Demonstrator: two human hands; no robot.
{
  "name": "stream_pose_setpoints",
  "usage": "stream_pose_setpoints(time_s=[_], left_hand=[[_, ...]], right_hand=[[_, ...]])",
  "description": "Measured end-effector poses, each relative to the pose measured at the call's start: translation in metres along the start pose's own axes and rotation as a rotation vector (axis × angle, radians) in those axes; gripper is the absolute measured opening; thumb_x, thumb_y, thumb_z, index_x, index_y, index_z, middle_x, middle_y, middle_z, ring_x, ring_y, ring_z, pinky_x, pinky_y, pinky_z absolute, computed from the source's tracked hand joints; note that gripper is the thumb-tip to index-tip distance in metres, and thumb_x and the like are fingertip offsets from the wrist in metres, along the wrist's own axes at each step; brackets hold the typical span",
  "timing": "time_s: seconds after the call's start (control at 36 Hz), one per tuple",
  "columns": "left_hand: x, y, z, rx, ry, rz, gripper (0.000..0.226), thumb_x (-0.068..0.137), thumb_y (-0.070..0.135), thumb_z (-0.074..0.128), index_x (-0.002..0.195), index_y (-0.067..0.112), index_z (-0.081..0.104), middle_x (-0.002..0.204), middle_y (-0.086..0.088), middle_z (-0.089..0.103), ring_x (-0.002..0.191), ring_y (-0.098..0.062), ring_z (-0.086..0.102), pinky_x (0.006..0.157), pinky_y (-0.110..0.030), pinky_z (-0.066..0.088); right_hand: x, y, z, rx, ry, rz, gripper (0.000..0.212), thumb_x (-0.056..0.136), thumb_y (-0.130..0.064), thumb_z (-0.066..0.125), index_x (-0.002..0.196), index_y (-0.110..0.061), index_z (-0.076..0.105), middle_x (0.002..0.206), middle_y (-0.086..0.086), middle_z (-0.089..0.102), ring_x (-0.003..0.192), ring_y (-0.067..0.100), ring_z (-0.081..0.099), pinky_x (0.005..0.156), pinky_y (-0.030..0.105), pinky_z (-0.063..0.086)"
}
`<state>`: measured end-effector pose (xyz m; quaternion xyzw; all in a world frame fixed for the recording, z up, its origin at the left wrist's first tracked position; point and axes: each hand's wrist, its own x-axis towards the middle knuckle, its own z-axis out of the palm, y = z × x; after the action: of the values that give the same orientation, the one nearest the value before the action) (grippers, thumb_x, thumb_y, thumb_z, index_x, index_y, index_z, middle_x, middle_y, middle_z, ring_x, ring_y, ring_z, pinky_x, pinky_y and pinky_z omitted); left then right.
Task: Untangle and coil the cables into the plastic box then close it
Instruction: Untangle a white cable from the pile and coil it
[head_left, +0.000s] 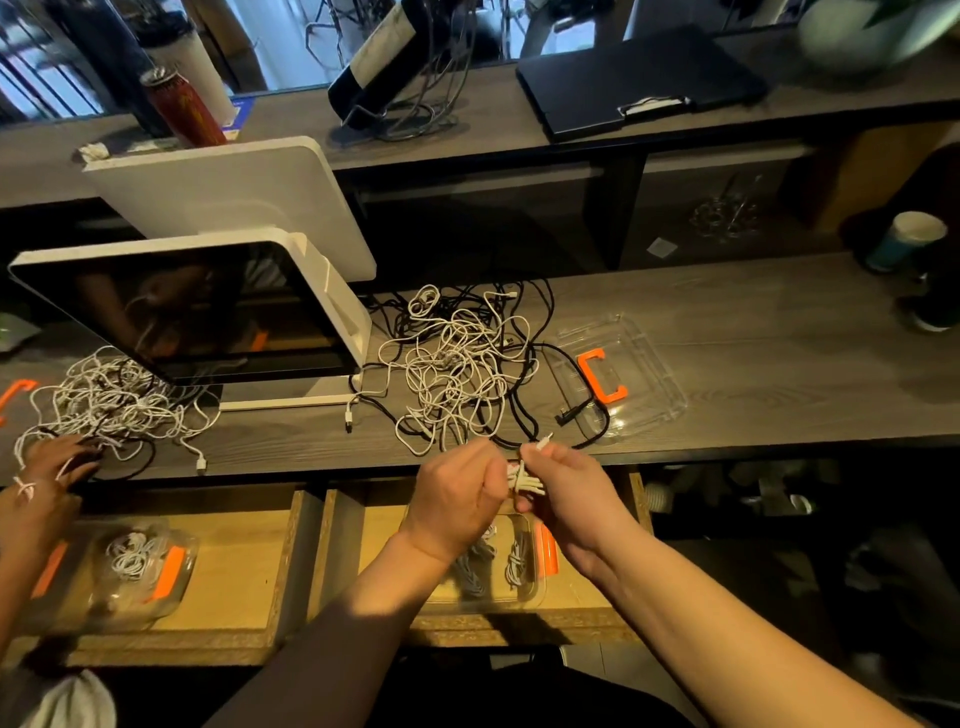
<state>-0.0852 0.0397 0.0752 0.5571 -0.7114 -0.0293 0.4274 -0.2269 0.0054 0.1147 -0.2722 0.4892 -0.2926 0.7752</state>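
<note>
Coiling is the step in hand: your left hand (457, 499) and right hand (566, 493) both grip a small white cable bundle (524, 480) just off the counter's front edge, above the plastic box (519, 592) in the drawer; next, probably lower it in, while the tangle (457, 369) waits mid-counter

A loose tangle of white and black cables (457, 364) sprawls on the dark wood-grain surface (753, 338). Just right of it lies a clear plastic lid with an orange handle (602, 375), flat, a black cable end draped over its near corner. A small bundle of coiled white cable (524, 480) hangs above the surface's near edge. Below sits a clear plastic box with orange clips (540, 571) (open), holding two coiled cables.
</note>
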Motion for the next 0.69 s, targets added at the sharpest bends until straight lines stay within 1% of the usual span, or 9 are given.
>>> stream_pose_setpoints(time_s=[0.11,0.19,0.28,0.33,0.42,0.5,0.56,0.61,0.69], left_hand=[[0.006,0.021,0.001,-0.268,-0.162,-0.556,0.018,0.1,0.029,0.036,0.091,0.029,0.051,0.068,0.006,0.05,0.059,-0.004,0.045,0.055,-0.028,0.034],[0.024,0.039,-0.004,-0.68,-0.268,-0.992,0.028,0.104,0.013,0.036,0.096,0.019,0.062,0.078,-0.003,0.061,0.055,-0.012,0.057,0.045,-0.023,0.034],[0.03,0.041,-0.013,-0.804,-0.503,-1.206,0.038,0.104,0.034,0.038,0.087,0.008,0.06,0.065,-0.007,0.059,0.048,-0.015,0.05,0.043,-0.022,0.033],[0.03,0.038,-0.018,-0.866,-0.62,-1.257,0.046,0.102,0.046,0.039,0.077,0.011,0.056,0.063,-0.005,0.059,0.049,-0.015,0.05,0.046,-0.023,0.034],[0.031,0.035,-0.023,-0.921,-0.643,-1.314,0.049,0.099,0.055,0.046,0.074,0.014,0.057,0.064,-0.004,0.06,0.052,-0.014,0.052,0.049,-0.023,0.036],[0.031,0.033,-0.025,-0.951,-0.593,-1.301,0.037,0.1,0.041,0.054,0.085,0.009,0.062,0.067,-0.005,0.06,0.052,-0.012,0.054,0.047,-0.02,0.04],[0.03,0.031,-0.026,-0.972,-0.509,-1.28,0.022,0.1,0.024,0.057,0.093,0.005,0.065,0.068,-0.005,0.06,0.052,-0.01,0.054,0.045,-0.017,0.041],[0.028,0.028,-0.027,-0.872,-0.462,-1.208,0.014,0.099,0.016,0.059,0.096,0.005,0.068,0.069,-0.004,0.062,0.052,-0.008,0.054,0.046,-0.015,0.043],[0.024,0.028,-0.026,-0.638,-0.477,-1.02,0.011,0.098,0.019,0.064,0.095,0.012,0.071,0.069,0.001,0.064,0.055,-0.005,0.057,0.052,-0.018,0.046]], right_hand=[[0.003,-0.002,-0.006,-0.26,0.106,-0.309,0.017,0.1,-0.019,0.056,0.095,-0.003,0.061,0.083,0.018,0.057,0.077,0.026,0.056,0.055,0.027,0.053],[0.004,0.0,-0.012,-0.315,0.168,-0.452,0.014,0.099,-0.019,0.057,0.09,-0.01,0.063,0.078,0.017,0.06,0.073,0.028,0.056,0.066,0.042,0.05],[0.001,-0.002,-0.016,-0.361,0.176,-0.568,0.013,0.099,-0.02,0.058,0.089,-0.013,0.063,0.083,0.014,0.065,0.077,0.031,0.061,0.073,0.045,0.051],[0.001,-0.004,-0.021,-0.385,0.145,-0.62,0.011,0.099,-0.018,0.058,0.091,-0.013,0.063,0.083,0.009,0.064,0.076,0.025,0.06,0.073,0.042,0.049],[0.0,-0.007,-0.025,-0.419,0.052,-0.658,0.007,0.098,-0.013,0.059,0.092,-0.013,0.064,0.081,0.001,0.063,0.074,0.013,0.058,0.07,0.03,0.047],[-0.001,-0.011,-0.029,-0.489,-0.07,-0.665,0.008,0.095,-0.008,0.062,0.095,-0.015,0.066,0.085,0.001,0.066,0.077,0.013,0.062,0.068,0.025,0.05],[0.0,-0.014,-0.032,-0.53,-0.14,-0.646,0.009,0.094,-0.007,0.063,0.095,-0.014,0.068,0.087,0.006,0.068,0.081,0.02,0.065,0.072,0.029,0.054],[0.002,-0.016,-0.035,-0.553,-0.176,-0.601,0.008,0.093,-0.007,0.064,0.094,-0.014,0.069,0.087,0.008,0.068,0.081,0.02,0.065,0.075,0.033,0.054],[0.005,-0.018,-0.037,-0.563,-0.178,-0.531,0.006,0.094,-0.011,0.065,0.093,-0.014,0.069,0.08,0.008,0.067,0.073,0.017,0.061,0.067,0.031,0.052]])
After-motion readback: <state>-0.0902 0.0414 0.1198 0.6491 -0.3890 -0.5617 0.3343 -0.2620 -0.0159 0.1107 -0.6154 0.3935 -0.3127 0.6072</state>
